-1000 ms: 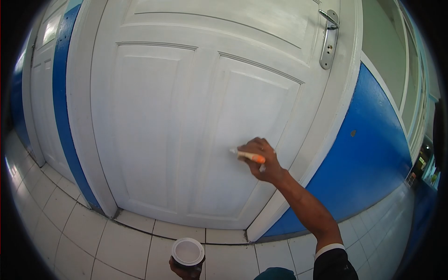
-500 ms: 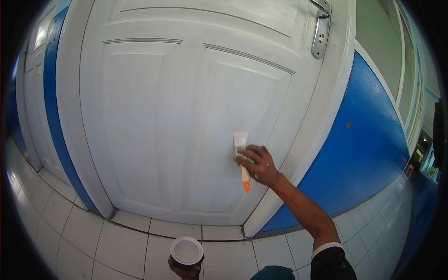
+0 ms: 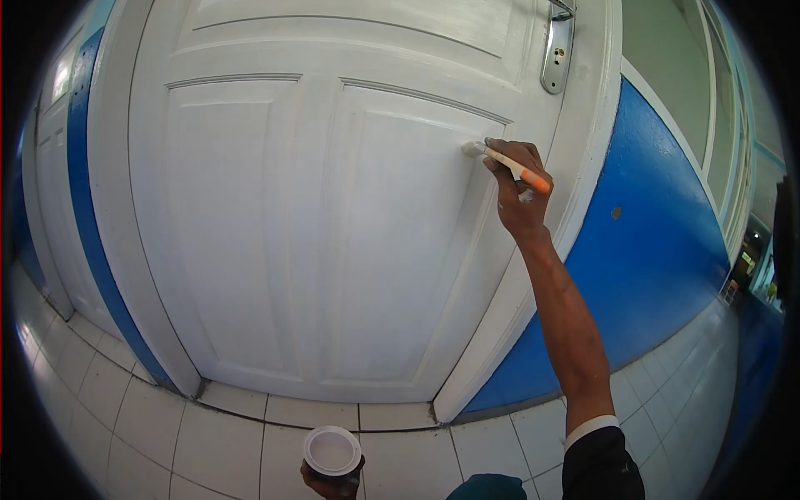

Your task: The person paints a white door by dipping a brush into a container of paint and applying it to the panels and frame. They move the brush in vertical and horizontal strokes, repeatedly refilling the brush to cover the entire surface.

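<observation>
My right hand (image 3: 521, 187) is closed round a paintbrush (image 3: 518, 169) with a pale handle and an orange end. Its bristles point left and touch the white door (image 3: 308, 200) near the upper right corner of the lower right panel. Specks of white paint mark the hand. At the bottom, my left hand (image 3: 332, 485) holds a round cup (image 3: 332, 451) with a white rim and pale contents, over the floor in front of the door.
A metal handle plate (image 3: 557, 50) is on the door's upper right. Blue wall (image 3: 642, 242) lies right of the white frame, and a blue strip (image 3: 83, 167) runs down the left. White tiles (image 3: 400, 467) cover the floor. Something teal (image 3: 487, 487) shows at the bottom edge.
My right hand has moved up and right with the brush, whose handle now slants down to the right. My left hand and the cup are almost unmoved. The view has shifted slightly.
</observation>
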{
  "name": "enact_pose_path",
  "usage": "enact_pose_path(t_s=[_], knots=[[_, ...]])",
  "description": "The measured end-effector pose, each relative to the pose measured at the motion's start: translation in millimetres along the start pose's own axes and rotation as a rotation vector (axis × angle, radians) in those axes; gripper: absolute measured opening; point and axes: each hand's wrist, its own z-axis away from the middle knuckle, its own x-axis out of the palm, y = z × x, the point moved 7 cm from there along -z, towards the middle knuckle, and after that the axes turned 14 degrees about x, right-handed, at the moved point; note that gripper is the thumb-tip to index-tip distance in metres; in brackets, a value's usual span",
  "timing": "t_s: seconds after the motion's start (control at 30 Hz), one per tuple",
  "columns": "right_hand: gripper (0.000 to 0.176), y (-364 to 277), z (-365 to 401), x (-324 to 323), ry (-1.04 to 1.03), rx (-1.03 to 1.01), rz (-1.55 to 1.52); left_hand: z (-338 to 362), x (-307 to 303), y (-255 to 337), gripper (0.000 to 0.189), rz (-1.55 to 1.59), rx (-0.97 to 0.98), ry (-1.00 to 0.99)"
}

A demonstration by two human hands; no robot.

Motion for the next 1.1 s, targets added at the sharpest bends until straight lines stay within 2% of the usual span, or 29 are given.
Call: enact_pose_path(t_s=[0.07, 0.2, 0.3, 0.4, 0.47, 0.57, 0.6, 0.63, 0.7, 0.77, 0.83, 1.0, 1.07, 1.1], knots=[[0.037, -25.9, 8.8, -2.7, 0.064, -0.190, 0.177, -2.6, -3.2, -3.1, 0.076, 0.034, -0.035, -0.062], [0.043, -14.1, 78.7, 13.2, -0.159, -0.124, 0.289, -11.4, -27.0, -6.7, 0.078, 0.123, -0.086, -0.196], [0.045, -5.5, 150.1, 22.1, -0.319, -0.092, 0.330, 4.7, 9.2, 0.5, 0.077, 0.036, -0.042, 0.021], [0.045, -4.4, 216.0, 25.5, -0.524, -0.031, 0.297, 3.9, 25.0, 3.0, 0.076, 0.008, 0.027, 0.014], [0.047, -10.7, 237.7, 25.0, -0.669, 0.008, 0.250, -1.1, 2.8, 0.1, 0.076, 0.068, -0.048, -0.121], [0.045, -13.8, 220.0, 14.8, -0.669, 0.147, 0.020, -12.3, -5.9, -1.0, 0.075, 0.192, -0.120, -0.306], [0.040, -16.0, 200.5, 14.7, -0.666, 0.184, -0.048, -12.4, -3.7, -2.9, 0.075, 0.241, -0.141, -0.364], [0.034, -15.8, 176.7, 13.6, -0.656, 0.243, -0.089, -8.5, -0.1, -3.4, 0.075, 0.162, -0.097, -0.250], [0.030, -0.4, 127.2, 9.5, -0.488, 0.230, -0.118, 6.2, 18.3, -0.3, 0.076, 0.004, -0.005, -0.030], [0.023, 31.3, 83.2, 9.1, -0.349, 0.490, -0.157, -0.8, -5.1, -6.3, 0.077, 0.056, -0.053, -0.057], [0.013, 33.0, 34.3, 5.5, -0.280, 0.494, -0.212, -1.8, -10.4, -6.8, 0.078, 0.058, -0.060, -0.050], [0.015, 33.7, -36.2, -2.0, -0.180, 0.408, -0.207, 11.1, 18.2, -0.4, 0.079, 0.007, -0.027, 0.015], [0.014, 34.3, -45.9, -4.7, -0.157, 0.382, -0.167, 0.1, -4.3, 0.0, 0.078, -0.223, 0.095, -0.079], [0.014, 28.7, -47.3, -8.7, -0.098, 0.342, -0.198, -5.5, -9.2, -2.6, 0.078, -0.179, 0.074, -0.137]])
